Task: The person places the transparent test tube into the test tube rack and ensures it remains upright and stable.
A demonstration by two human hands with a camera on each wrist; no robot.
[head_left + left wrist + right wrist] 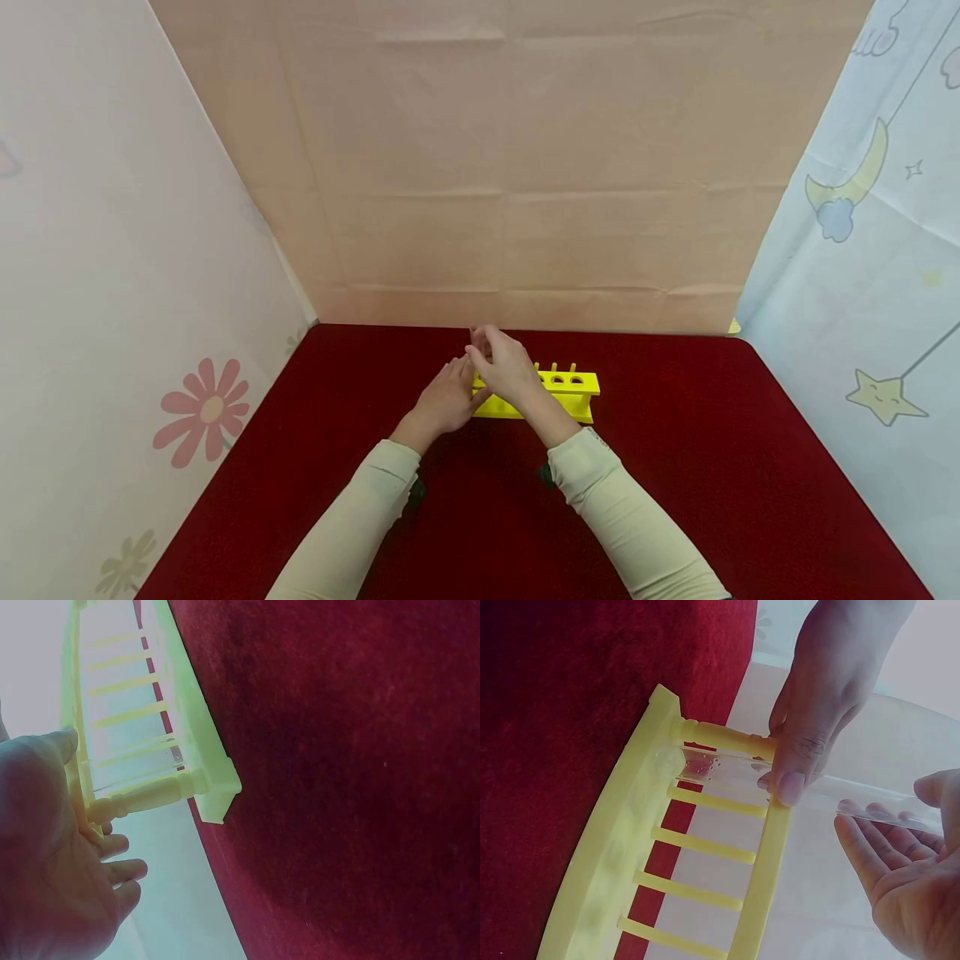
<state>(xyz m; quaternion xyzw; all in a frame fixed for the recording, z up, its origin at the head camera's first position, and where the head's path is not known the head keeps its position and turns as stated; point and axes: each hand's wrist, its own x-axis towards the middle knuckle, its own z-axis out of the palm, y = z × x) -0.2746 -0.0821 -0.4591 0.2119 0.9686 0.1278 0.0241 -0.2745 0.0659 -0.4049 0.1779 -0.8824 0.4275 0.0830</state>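
A yellow test tube rack (577, 407) stands on the red table, with a row of round holes and short pegs along its top. My left hand (445, 398) grips the top plate at the rack's left end, thumb on one face and fingers at the other. Through the end hole runs a clear test tube (821, 792), its lower end at the rack's base with droplets inside. Around the tube's upper part is my right hand (506, 367), fingers fairly straight behind it and thumb apart from them. The left wrist view shows the rack's end post (154, 796) beside the left fingers.
Dark red cloth covers the table (675, 467). Brown paper (510, 167) hangs behind it. Patterned white sheets stand at both sides, with a flower (210, 408) on the left and a star (887, 396) on the right.
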